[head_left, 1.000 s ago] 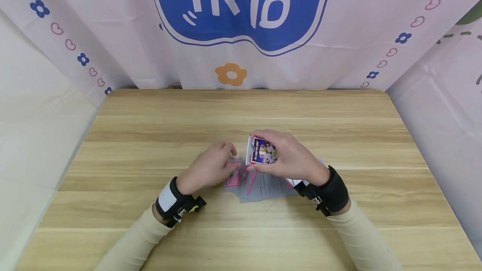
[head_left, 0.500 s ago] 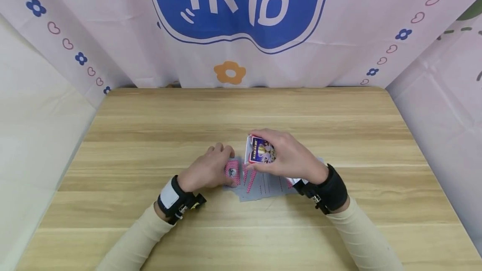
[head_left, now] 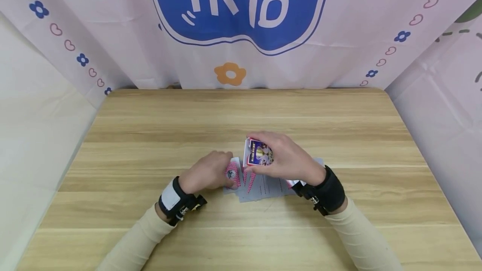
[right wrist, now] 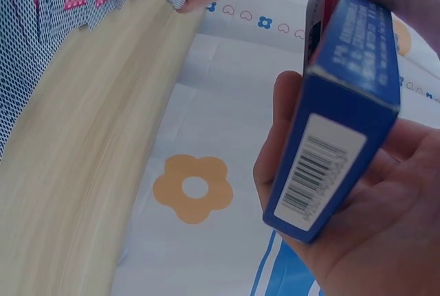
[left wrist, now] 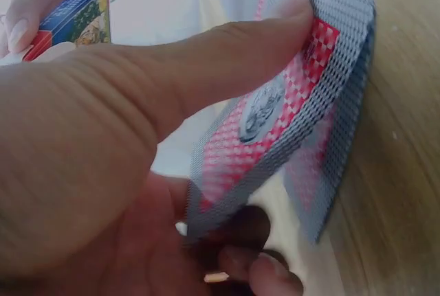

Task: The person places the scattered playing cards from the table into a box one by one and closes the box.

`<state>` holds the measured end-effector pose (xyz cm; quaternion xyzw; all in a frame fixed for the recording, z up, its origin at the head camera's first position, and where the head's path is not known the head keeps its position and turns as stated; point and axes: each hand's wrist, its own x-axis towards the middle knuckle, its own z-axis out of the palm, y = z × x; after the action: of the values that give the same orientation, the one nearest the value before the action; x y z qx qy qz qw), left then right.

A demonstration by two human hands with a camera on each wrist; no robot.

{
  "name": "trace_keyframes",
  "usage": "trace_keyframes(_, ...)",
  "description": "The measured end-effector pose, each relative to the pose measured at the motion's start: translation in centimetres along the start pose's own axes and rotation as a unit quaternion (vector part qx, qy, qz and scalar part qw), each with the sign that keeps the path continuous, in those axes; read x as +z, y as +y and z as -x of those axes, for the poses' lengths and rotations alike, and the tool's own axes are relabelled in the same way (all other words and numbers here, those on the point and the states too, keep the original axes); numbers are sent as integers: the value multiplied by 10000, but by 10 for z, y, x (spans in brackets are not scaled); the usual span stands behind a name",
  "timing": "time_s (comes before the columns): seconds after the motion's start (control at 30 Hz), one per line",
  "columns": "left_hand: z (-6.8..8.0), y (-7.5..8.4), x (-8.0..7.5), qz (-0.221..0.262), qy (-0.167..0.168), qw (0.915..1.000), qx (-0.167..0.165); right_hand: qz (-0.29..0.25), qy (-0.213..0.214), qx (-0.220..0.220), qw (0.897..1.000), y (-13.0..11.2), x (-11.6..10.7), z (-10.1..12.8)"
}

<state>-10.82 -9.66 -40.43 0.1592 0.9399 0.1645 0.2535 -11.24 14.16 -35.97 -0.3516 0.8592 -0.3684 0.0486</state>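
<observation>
My left hand (head_left: 207, 172) pinches a playing card (left wrist: 227, 148) with a red checkered back and a grey border. Its thumb presses on the card's face-up back, and the card bends upward at that side. Another card (left wrist: 323, 193) lies close beneath it. A fan of overlapping playing cards (head_left: 260, 194) is spread face down under both hands; part of it is hidden. Above the fan, my right hand (head_left: 289, 156) grips a small blue and red card box (right wrist: 337, 110) by its edges. The box's pale end faces left, and a barcode shows on its other end.
The wooden table (head_left: 241, 237) extends on all sides of the cards. Behind its far edge hangs a white cloth (head_left: 301, 70) with a blue emblem and an orange flower. Both wrists wear black straps with small cameras.
The left hand's fingers have come down onto the cards at the fan's left end and now lift and bend a card. The right hand with the box has shifted slightly left.
</observation>
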Motion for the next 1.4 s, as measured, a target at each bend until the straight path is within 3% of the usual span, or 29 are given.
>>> trace_keyframes(0.17,1,-3,-2,411,-287,9986,172,86,15,-3,10000,0,1,1)
trace_keyframes(0.33,4,-10,-15,1213,-294,9878,927,132,80,-16,9999,2,1,2)
trace_keyframes(0.43,12,-14,-29,1907,40,9743,1199,174,98,-38,9998,3,1,2)
trace_keyframes(0.5,18,-15,-39,2299,463,9639,1258,196,88,12,9998,3,0,2)
trace_keyframes(0.63,28,-12,-53,2938,1162,9430,1043,226,89,202,9995,2,0,2)
trace_keyframes(0.73,33,-8,-58,3187,1345,9343,857,259,120,297,9992,1,-1,2)
trace_keyframes(1.0,37,5,-52,3144,1348,9346,974,250,152,205,9994,-1,0,2)
trace_keyframes(1.17,37,14,-40,3301,1657,9227,1104,224,198,161,9994,-3,3,0)
trace_keyframes(1.27,36,22,-32,3508,1677,9137,1179,237,315,148,9991,-3,5,0)
trace_keyframes(1.4,34,29,-23,3532,1466,9155,1249,244,381,34,9990,-4,6,-1)
